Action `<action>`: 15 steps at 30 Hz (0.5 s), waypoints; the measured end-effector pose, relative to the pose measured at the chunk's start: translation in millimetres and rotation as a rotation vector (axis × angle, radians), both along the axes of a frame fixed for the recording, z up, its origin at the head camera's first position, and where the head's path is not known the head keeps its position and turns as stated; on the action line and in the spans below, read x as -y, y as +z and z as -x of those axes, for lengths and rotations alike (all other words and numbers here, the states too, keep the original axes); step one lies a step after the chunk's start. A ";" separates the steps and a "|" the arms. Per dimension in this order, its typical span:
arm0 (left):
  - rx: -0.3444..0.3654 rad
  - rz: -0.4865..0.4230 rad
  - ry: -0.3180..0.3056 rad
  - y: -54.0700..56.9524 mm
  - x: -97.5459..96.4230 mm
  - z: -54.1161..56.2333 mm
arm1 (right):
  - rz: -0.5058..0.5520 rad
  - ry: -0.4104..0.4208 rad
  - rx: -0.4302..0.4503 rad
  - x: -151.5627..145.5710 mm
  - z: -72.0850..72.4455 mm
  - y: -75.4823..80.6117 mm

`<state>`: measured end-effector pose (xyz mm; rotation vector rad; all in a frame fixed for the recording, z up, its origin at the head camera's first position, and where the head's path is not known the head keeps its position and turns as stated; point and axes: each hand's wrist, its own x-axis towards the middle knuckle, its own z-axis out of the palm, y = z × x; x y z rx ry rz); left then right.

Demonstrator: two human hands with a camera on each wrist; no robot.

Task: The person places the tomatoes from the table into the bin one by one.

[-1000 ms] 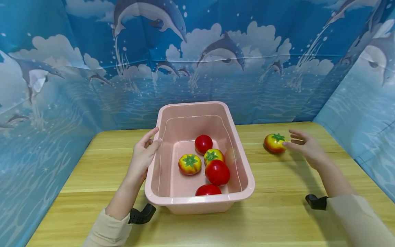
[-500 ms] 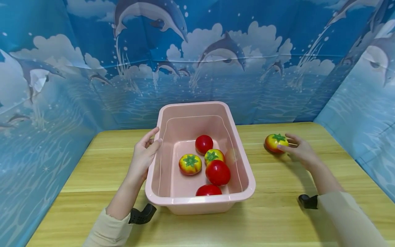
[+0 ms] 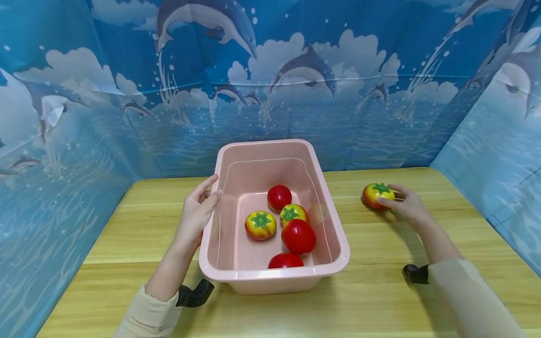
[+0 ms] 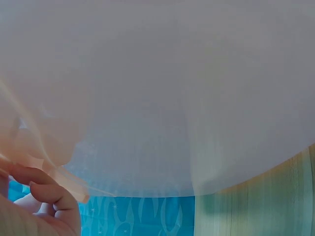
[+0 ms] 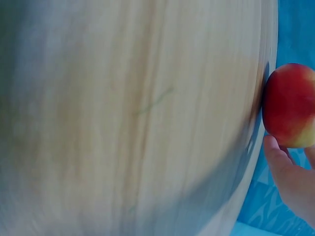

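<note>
At the centre of the head view stands a pink plastic tub (image 3: 274, 274). My left hand (image 3: 195, 213) grips its left rim, thumb on the edge and curled fingers outside. Through the tub's translucent wall, the left wrist view shows those fingers (image 4: 54, 196). To the right on the table is a yellow-and-red toy tomato (image 3: 374, 195) with a green leaf top. My right hand (image 3: 407, 206) holds it at its right side, thumb in front and a finger behind. In the right wrist view the thumb (image 5: 276, 155) touches the tomato's red side (image 5: 288, 105).
Inside the tub lie two leaf-topped toy tomatoes (image 3: 260, 225) and several smooth red round pieces (image 3: 298, 236), one partly hidden by the front rim. A wooden table (image 3: 380, 291) carries everything. Blue dolphin-print cloth (image 3: 287, 112) hangs behind and along both sides.
My right hand has moved left, and its thumb and fingers have come in around the toy tomato. The tomato stays in its place; my left hand and the tub have not moved.
</note>
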<state>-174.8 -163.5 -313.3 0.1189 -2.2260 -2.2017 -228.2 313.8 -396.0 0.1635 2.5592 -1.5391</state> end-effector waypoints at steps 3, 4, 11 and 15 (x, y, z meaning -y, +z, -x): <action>0.001 0.001 0.000 0.0 -0.4 0.1 | -0.018 -0.006 0.000 0.3 -0.7 1.3; 0.000 0.003 -0.001 0.0 -0.5 0.2 | -0.015 -0.006 -0.001 0.2 -1.0 1.7; -0.005 0.002 -0.008 0.0 0.3 0.4 | -0.030 0.002 0.004 3.0 -2.5 5.4; -0.003 -0.003 -0.011 -0.1 0.3 0.0 | -0.028 0.013 0.003 3.0 -2.9 7.8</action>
